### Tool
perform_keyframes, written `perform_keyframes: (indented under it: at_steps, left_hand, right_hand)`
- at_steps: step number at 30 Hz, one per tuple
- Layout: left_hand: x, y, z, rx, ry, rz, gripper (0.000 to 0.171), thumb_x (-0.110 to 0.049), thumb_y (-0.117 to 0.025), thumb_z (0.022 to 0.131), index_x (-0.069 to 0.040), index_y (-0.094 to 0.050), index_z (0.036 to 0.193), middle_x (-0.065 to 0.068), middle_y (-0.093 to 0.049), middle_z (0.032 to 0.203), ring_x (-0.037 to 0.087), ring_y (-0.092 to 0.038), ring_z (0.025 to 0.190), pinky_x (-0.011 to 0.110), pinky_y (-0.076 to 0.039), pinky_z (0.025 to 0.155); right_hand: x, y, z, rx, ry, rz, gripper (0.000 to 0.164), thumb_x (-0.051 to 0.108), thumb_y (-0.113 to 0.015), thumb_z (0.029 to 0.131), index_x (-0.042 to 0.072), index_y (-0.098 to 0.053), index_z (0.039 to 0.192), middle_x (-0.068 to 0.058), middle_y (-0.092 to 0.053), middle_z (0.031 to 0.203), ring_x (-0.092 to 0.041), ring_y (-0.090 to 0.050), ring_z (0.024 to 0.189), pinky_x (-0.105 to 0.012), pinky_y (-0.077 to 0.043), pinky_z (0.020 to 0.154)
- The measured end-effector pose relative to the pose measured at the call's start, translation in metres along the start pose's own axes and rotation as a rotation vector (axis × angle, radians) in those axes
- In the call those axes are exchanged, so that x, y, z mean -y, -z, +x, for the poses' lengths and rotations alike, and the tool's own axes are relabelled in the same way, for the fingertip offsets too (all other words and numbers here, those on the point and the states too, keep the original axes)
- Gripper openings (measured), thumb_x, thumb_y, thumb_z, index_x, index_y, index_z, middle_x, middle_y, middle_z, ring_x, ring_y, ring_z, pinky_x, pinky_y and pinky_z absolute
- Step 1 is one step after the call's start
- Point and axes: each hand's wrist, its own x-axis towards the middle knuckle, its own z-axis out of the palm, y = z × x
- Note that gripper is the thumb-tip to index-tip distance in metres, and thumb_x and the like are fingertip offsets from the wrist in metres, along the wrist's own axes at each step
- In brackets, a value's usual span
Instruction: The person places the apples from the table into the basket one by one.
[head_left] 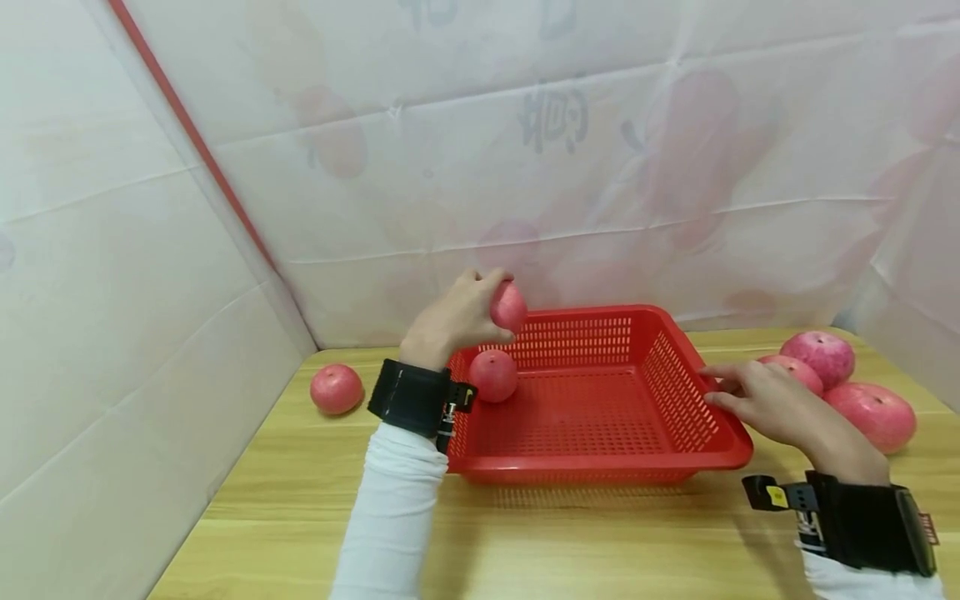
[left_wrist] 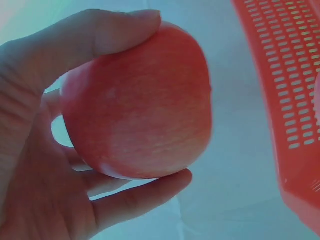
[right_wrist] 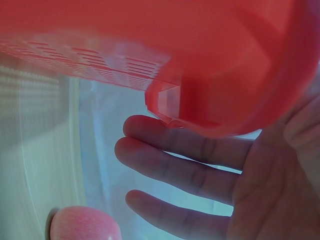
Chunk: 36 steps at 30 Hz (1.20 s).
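Head view. Left hand (head_left: 463, 312): thumb and fingers wrapped round a raised apple (head_left: 509, 307), seemingly for security, near the back left corner of the red basket (head_left: 600, 463). Right hand (head_left: 772, 404): gripping its right rim, apparently steadying it. Loose apple (head_left: 336, 389): near the left edge of the desk (head_left: 285, 517).

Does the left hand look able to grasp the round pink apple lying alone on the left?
Probably not: the left hand holds another round pink apple, though the way to the lone apple looks free.
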Motion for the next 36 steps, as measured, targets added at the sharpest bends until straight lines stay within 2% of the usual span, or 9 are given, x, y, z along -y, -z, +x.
perform_keyframes:
  at_steps: [6, 22, 29, 36]
  left_hand:
    - [-0.005, -0.007, 0.006, -0.012, -0.040, 0.034, 0.070, -0.030, -0.074, 0.069, -0.026, -0.039, 0.129, 0.009, -0.045, 0.112, 0.018, -0.048, 0.090, 0.038, -0.052, 0.068]
    - [-0.011, -0.013, 0.012, -0.017, -0.060, 0.064, 0.071, -0.033, -0.075, 0.068, -0.026, -0.041, 0.129, 0.006, -0.048, 0.114, 0.018, -0.048, 0.089, 0.040, -0.051, 0.072]
    - [-0.012, -0.016, 0.013, -0.002, -0.065, 0.083, 0.072, -0.034, -0.075, 0.068, -0.027, -0.040, 0.131, 0.006, -0.047, 0.114, 0.018, -0.048, 0.092, 0.039, -0.051, 0.073]
    - [-0.012, -0.017, 0.014, -0.027, -0.080, 0.086, 0.071, -0.033, -0.074, 0.068, -0.026, -0.040, 0.130, 0.007, -0.047, 0.114, 0.017, -0.048, 0.093, 0.038, -0.050, 0.073]
  right_hand:
    - [-0.001, 0.001, -0.001, -0.010, 0.013, -0.019, 0.035, 0.006, -0.063, 0.080, -0.010, -0.055, 0.110, -0.010, -0.065, 0.079, -0.012, -0.058, 0.064, -0.034, -0.053, 0.056]
    - [0.000, 0.003, -0.001, -0.019, 0.016, -0.018, 0.035, 0.006, -0.063, 0.080, -0.010, -0.056, 0.111, -0.011, -0.066, 0.081, -0.015, -0.059, 0.067, -0.037, -0.054, 0.058]
    - [0.003, 0.003, -0.002, -0.020, 0.025, -0.019, 0.035, 0.005, -0.063, 0.080, -0.010, -0.056, 0.110, -0.011, -0.066, 0.080, -0.014, -0.059, 0.066, -0.034, -0.053, 0.056]
    - [0.005, 0.005, -0.002, -0.018, 0.019, -0.011, 0.035, 0.006, -0.063, 0.080, -0.011, -0.056, 0.110, -0.012, -0.066, 0.079, -0.014, -0.059, 0.066, -0.036, -0.054, 0.056]
